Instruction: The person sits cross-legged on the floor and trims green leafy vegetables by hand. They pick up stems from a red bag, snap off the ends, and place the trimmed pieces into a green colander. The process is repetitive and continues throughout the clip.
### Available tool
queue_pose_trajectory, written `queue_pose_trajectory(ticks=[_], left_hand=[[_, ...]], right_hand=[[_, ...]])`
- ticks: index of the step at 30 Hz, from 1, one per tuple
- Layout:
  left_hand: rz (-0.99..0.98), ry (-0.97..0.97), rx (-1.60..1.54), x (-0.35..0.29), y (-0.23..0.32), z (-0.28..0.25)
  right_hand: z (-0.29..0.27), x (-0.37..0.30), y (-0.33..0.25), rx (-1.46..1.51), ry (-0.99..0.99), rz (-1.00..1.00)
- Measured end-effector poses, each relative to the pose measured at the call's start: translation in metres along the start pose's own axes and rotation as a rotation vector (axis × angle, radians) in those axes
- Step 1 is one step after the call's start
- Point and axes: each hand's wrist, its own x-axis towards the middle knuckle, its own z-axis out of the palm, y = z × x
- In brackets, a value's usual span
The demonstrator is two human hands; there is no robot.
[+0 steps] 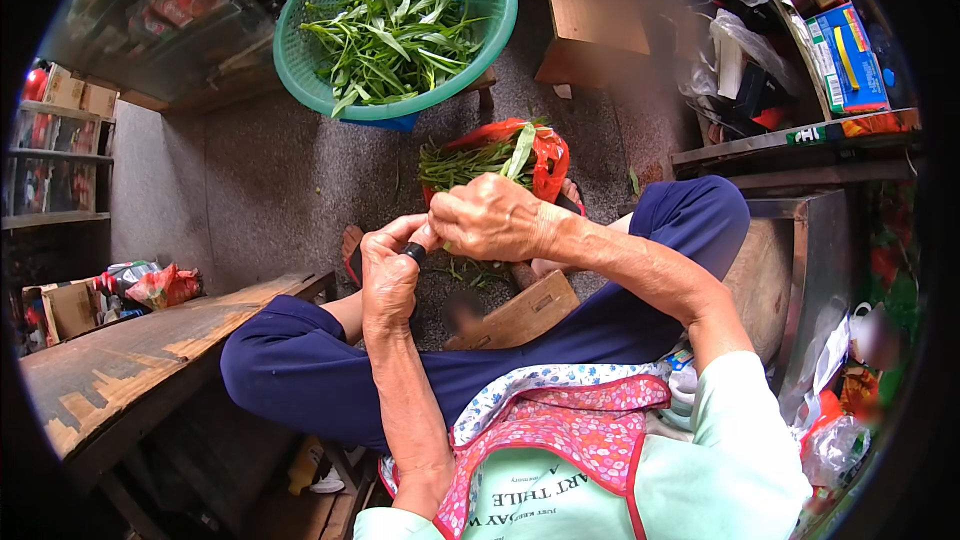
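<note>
My left hand (388, 275) and my right hand (495, 218) meet over my lap, fingers closed and pinched together. A black band (414, 253) sits on a digit of my left hand. From behind my right hand rises a leafy green stem (521, 152), which that hand appears to grip. Whatever my left fingers pinch is hidden. Just beyond the hands, a red plastic bag (550, 162) lies on the floor with a bunch of green stems (470, 166) in it. Farther off, a green plastic colander (291, 58) holds a heap of picked leaves (400, 35).
Left of my knees stands a worn wooden bench (130, 365). A wooden stool (595, 15) is at the far right of the colander. Cluttered shelves (800, 135) line the right side. A small wooden seat (525, 312) and leaf scraps (475, 273) lie between my legs.
</note>
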Motion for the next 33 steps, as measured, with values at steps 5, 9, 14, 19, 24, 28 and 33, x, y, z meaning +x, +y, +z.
queue_pose_trajectory(ticks=[5,9,14,19,24,28,33], left_hand=[[0.066,0.109,-0.242,0.004,0.009,0.003],[0.137,0.111,-0.302,0.005,0.003,-0.012],[-0.096,0.379,0.296,0.019,-0.084,-0.056],[-0.557,0.335,0.924,0.038,-0.177,-0.028],[-0.729,0.309,0.671,0.027,-0.207,0.001],[-0.488,0.201,1.062,0.023,-0.169,0.011],[0.045,-0.016,1.295,0.000,-0.055,0.048]], right_hand=[[-0.015,0.032,0.009,0.169,0.209,0.139],[-0.039,0.066,0.039,0.211,0.454,0.199],[-0.072,0.160,0.064,-0.041,0.830,0.151],[-0.033,0.197,0.126,-0.399,0.251,0.444],[-0.020,0.152,0.100,-0.132,0.194,0.550],[-0.006,0.065,0.064,0.211,0.277,0.634],[0.060,-0.068,0.055,0.388,-0.235,0.995]])
